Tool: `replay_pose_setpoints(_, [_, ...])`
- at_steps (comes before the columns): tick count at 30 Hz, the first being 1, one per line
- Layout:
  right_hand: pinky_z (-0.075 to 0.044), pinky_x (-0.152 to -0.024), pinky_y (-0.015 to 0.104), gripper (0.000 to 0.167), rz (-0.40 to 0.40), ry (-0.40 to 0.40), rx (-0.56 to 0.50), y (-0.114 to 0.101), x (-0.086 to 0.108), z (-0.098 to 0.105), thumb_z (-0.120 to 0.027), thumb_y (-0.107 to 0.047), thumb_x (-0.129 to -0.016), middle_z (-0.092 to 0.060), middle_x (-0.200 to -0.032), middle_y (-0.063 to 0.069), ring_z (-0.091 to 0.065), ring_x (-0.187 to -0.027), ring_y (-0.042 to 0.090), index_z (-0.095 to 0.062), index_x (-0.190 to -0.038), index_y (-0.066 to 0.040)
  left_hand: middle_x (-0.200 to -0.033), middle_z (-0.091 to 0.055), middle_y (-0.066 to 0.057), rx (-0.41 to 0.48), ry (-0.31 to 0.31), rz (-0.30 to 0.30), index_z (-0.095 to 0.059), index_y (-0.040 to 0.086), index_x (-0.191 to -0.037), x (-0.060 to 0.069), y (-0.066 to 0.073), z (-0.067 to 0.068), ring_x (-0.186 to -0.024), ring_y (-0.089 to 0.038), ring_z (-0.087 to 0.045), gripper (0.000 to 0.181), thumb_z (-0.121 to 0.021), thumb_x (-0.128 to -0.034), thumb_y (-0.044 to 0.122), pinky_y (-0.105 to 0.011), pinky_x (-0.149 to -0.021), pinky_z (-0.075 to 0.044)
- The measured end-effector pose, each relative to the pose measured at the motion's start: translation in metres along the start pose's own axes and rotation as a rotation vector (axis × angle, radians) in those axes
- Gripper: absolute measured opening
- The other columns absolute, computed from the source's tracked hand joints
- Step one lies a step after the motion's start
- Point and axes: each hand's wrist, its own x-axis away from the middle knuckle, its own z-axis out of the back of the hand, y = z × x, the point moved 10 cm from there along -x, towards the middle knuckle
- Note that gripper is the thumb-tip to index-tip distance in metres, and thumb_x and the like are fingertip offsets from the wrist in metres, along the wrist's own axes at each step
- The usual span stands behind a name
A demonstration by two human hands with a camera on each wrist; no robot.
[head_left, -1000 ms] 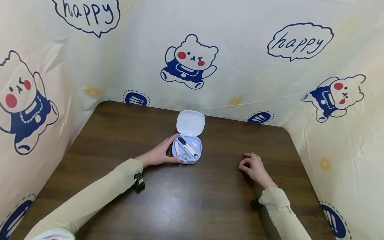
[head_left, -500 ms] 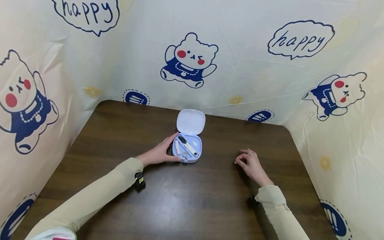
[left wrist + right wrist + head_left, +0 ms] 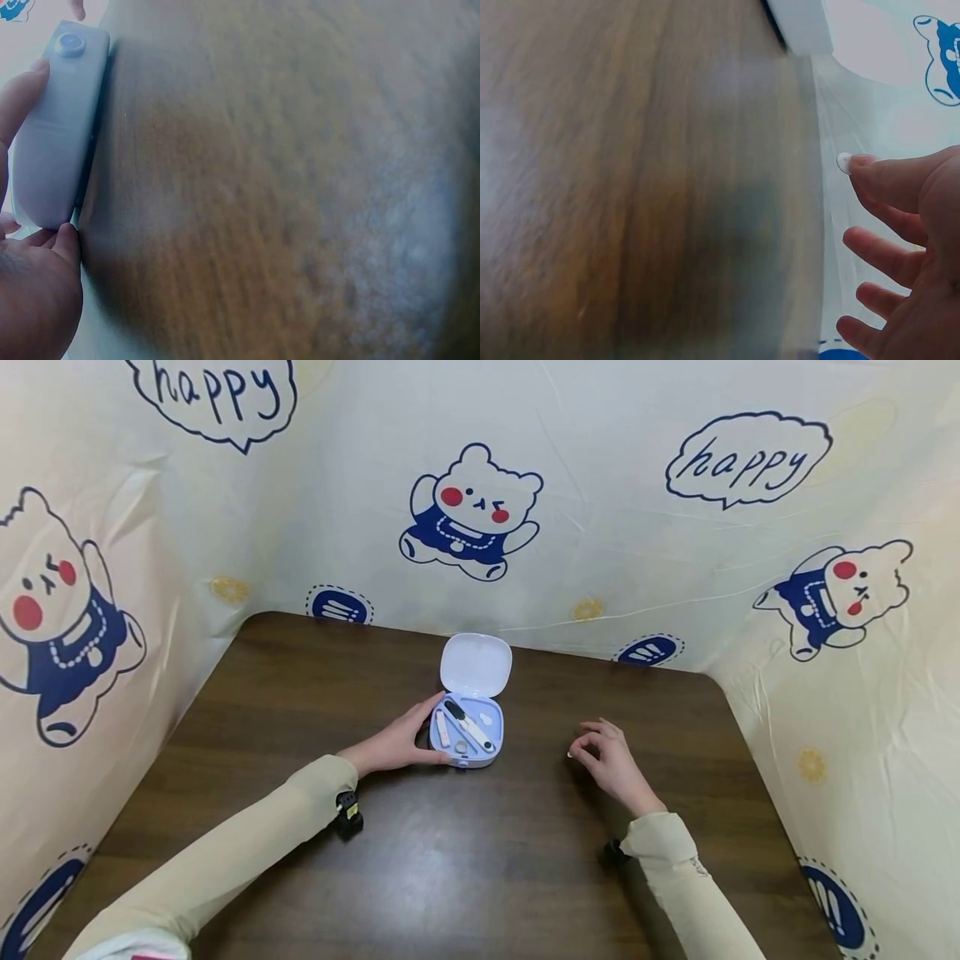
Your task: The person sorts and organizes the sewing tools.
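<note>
A small pale-blue box [image 3: 480, 763] stands on the table, its white lid [image 3: 476, 666] raised at the back. My left hand [image 3: 393, 745] grips the box from its left side, thumb at the front. The left wrist view shows the box's side wall with a round button [image 3: 70, 44]. Inside lie a black-and-white long tool [image 3: 469, 727], a pinkish stick [image 3: 442, 729], a round silvery piece [image 3: 461, 747] and a small white piece [image 3: 486, 719]. Right of the box, my right hand [image 3: 611, 764] pinches a tiny white disc [image 3: 844, 163] between thumb and forefinger, above the table.
A dark brown wooden table [image 3: 420, 860] lies under both hands. Pale printed cloth [image 3: 585, 527] with bears and lettering hangs along its back and sides. A black wrist camera [image 3: 348, 814] sits at the left cuff.
My right hand has moved left and slightly away from me, closer to the box, with the tiny disc in its fingers. The left hand and the box stay in place.
</note>
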Motion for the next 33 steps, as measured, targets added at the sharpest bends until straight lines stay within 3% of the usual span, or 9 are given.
replay_pose_setpoints(19, [-0.023, -0.121, 0.064, 0.007, 0.067, -0.012, -0.019, -0.043, -0.025, -0.02, -0.075, -0.012, -0.096, -0.06, -0.14, 0.026, -0.03, -0.148, 0.052, -0.075, -0.091, -0.006, -0.17, -0.019, -0.021, -0.015, 0.004, -0.012, -0.01, 0.013, -0.168, -0.001, -0.001, 0.001, -0.156, -0.038, -0.022, 0.114, -0.084, -0.0876, 0.045, -0.058, -0.123, -0.025])
replay_pose_setpoints(33, [-0.026, -0.122, 0.061, 0.006, 0.047, 0.01, -0.086, -0.065, -0.045, -0.043, -0.077, -0.014, -0.096, -0.063, -0.139, 0.018, -0.033, -0.149, 0.044, -0.077, -0.091, -0.009, -0.171, -0.019, -0.019, -0.018, -0.003, -0.002, -0.01, 0.014, -0.168, -0.002, -0.003, 0.0, -0.156, -0.037, -0.022, 0.115, -0.084, -0.0871, 0.047, -0.057, -0.123, -0.025])
